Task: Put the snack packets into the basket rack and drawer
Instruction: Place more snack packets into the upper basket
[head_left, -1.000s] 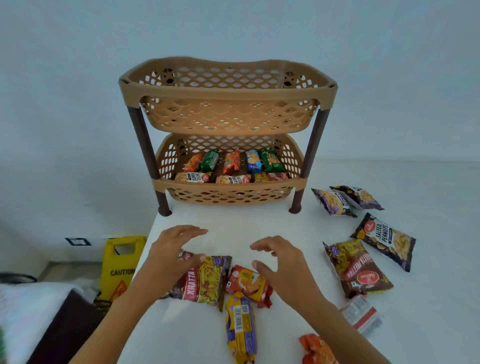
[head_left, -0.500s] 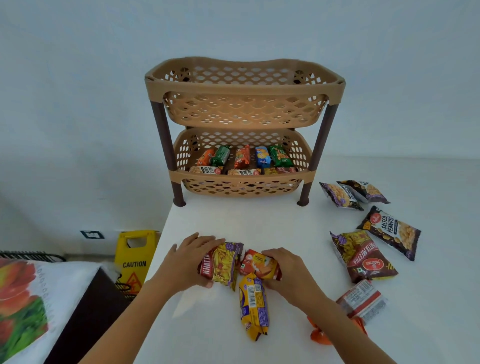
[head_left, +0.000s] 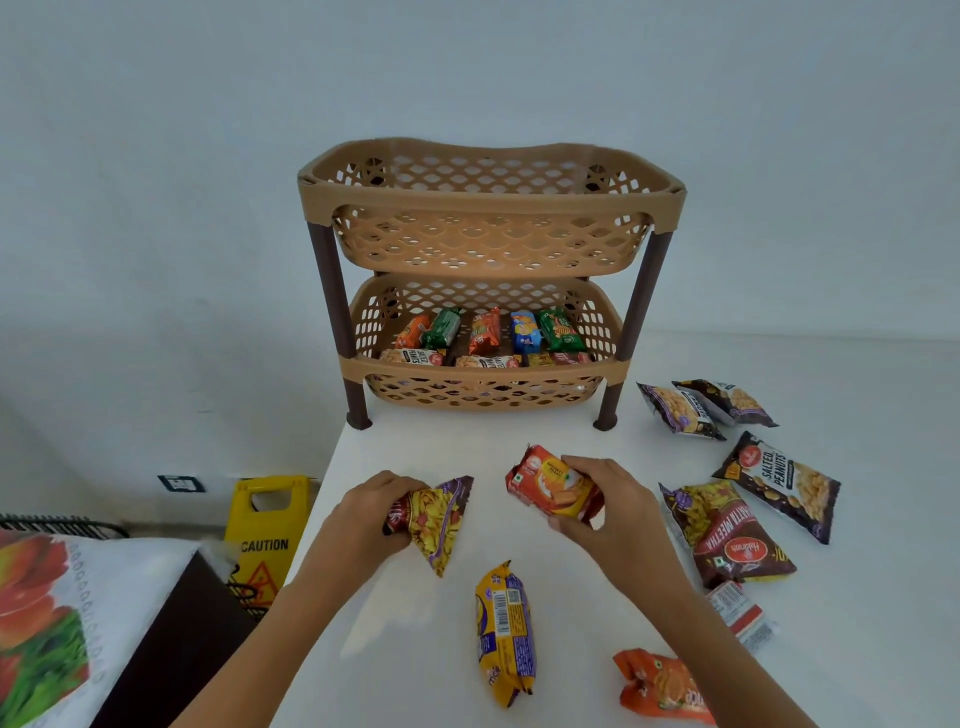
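A tan two-tier basket rack (head_left: 488, 200) on brown legs stands at the table's back. Its lower basket (head_left: 478, 371) holds several snack packets; the upper one shows nothing inside. My left hand (head_left: 371, 512) grips a yellow-and-maroon snack packet (head_left: 439, 522) above the table. My right hand (head_left: 605, 506) grips a red-orange biscuit packet (head_left: 548, 483), lifted in front of the rack. A yellow-and-purple packet (head_left: 504, 634) lies on the table between my forearms.
On the white table (head_left: 857, 597) to the right lie a maroon packet (head_left: 727, 535), a salted peanuts packet (head_left: 779, 480), two purple packets (head_left: 701, 405), a white-red packet (head_left: 740, 616) and an orange one (head_left: 660, 686). A yellow caution sign (head_left: 265, 535) stands on the floor at left.
Both hands closed on their packets and lifted them off the table, moving apart. The yellow-and-purple packet stays on the table. The camera view shifted, so the rack sits more to the right.
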